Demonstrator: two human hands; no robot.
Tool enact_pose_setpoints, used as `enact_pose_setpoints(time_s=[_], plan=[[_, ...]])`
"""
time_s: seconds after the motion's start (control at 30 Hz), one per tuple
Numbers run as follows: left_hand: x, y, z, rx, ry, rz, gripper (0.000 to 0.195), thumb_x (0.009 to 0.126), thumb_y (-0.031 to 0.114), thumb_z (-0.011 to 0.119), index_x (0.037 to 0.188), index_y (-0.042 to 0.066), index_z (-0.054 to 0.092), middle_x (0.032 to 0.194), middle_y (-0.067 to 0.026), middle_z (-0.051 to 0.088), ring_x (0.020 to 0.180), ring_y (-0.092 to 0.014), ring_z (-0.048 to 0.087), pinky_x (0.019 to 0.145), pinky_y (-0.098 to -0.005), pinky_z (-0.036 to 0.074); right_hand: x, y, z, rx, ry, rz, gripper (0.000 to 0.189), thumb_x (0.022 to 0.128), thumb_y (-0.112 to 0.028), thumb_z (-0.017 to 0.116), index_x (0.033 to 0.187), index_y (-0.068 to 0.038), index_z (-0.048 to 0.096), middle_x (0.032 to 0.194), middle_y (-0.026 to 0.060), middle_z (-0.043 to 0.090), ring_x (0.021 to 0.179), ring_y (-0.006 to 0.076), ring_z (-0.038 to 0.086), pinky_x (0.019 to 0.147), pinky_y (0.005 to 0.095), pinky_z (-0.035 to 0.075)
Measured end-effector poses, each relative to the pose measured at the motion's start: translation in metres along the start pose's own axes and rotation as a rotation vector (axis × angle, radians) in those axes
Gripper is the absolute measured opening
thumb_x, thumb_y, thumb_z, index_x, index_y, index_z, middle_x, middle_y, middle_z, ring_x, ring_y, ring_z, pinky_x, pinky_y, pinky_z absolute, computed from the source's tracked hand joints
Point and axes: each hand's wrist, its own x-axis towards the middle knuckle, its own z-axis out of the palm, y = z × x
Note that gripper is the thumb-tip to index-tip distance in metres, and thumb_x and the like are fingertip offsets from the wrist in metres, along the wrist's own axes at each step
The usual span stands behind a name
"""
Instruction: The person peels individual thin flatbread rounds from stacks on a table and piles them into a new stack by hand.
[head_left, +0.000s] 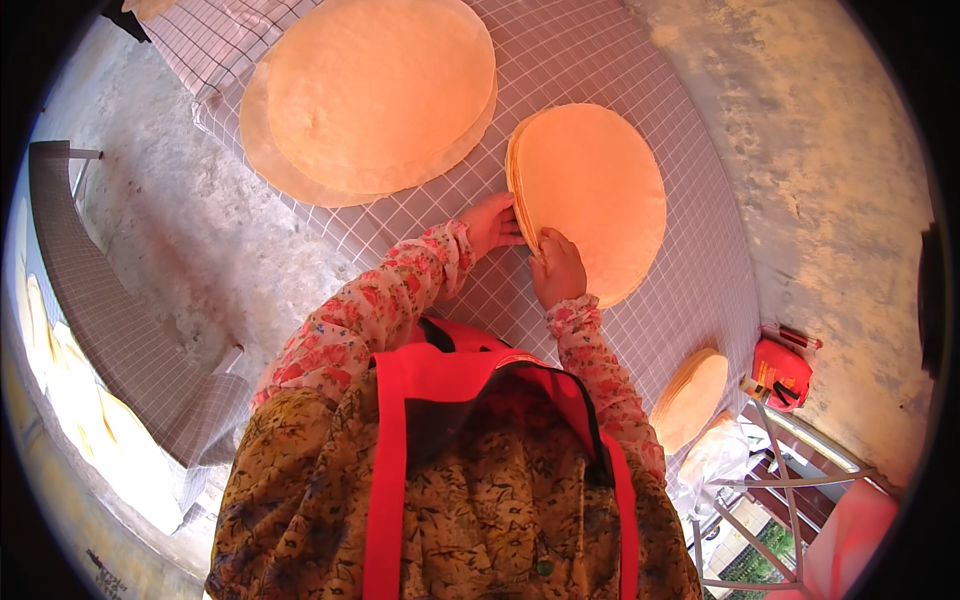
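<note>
Before me on a table with a checked cloth lies a stack of thin round flat sheets (592, 195), pale orange in this light. My right hand (559, 266) grips the stack's near left edge, fingers on top. At the stack's left side is my left hand (493, 223), its fingers apart and their tips at or beside the layered edge; whether they press on it cannot be told. Farther up and to the left rests a wider pile of the same round sheets (382, 90), its lower sheets sticking out at the left.
A smaller stack of round sheets (691, 399) lies by the table's lower right edge, near a clear plastic bag (720, 457). A red bag (781, 373) is beyond that edge. The grey checked tablecloth (465, 289) reaches close to my body. Metal bars (784, 480) stand lower right.
</note>
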Motion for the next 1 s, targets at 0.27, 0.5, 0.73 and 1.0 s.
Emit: enact_pose_setpoints(time_s=[0.27, 0.5, 0.73, 1.0], plan=[[0.000, -0.005, -0.005, 0.022, -0.034, 0.069, 0.031, 0.085, 0.010, 0.049, 0.116, 0.005, 0.049, 0.108, -0.0073, 0.058, 0.100, -0.018, 0.057, 0.089, -0.0355, 0.045, -0.001, -0.003, 0.000, 0.438, 0.074, 0.321, 0.043, 0.073, -0.018, 0.069, 0.109, -0.002, 0.053, 0.120, 0.0134, 0.052, 0.104, 0.0245, 0.054, 0.078, 0.0339, 0.047], [-0.001, -0.002, -0.009, -0.003, -0.112, 0.042, 0.033, 0.083, 0.008, 0.049, 0.116, 0.006, 0.051, 0.105, -0.0058, 0.059, 0.095, -0.016, 0.058, 0.086, -0.0322, 0.046, 0.018, -0.016, 0.005, 0.417, 0.209, 0.236, 0.041, 0.075, -0.017, 0.068, 0.111, -0.004, 0.053, 0.122, 0.0103, 0.051, 0.105, 0.0205, 0.053, 0.079, 0.0318, 0.046], [-0.003, 0.002, -0.009, -0.006, -0.184, 0.046, 0.034, 0.084, 0.007, 0.047, 0.118, 0.005, 0.050, 0.111, -0.0081, 0.058, 0.099, -0.018, 0.058, 0.088, -0.0336, 0.046, 0.026, -0.016, 0.019, 0.369, 0.227, 0.187, 0.040, 0.077, -0.019, 0.067, 0.112, -0.004, 0.053, 0.121, 0.0096, 0.051, 0.106, 0.0202, 0.052, 0.082, 0.0336, 0.046], [-0.005, -0.007, -0.003, 0.061, -0.039, 0.110, 0.031, 0.085, 0.012, 0.053, 0.116, 0.005, 0.051, 0.109, -0.0076, 0.058, 0.100, -0.018, 0.057, 0.088, -0.0338, 0.046, 0.030, -0.021, 0.015, 0.512, 0.225, 0.376, 0.040, 0.078, -0.016, 0.066, 0.113, -0.001, 0.053, 0.112, 0.0097, 0.055, 0.100, 0.0188, 0.055, 0.078, 0.0308, 0.048]])
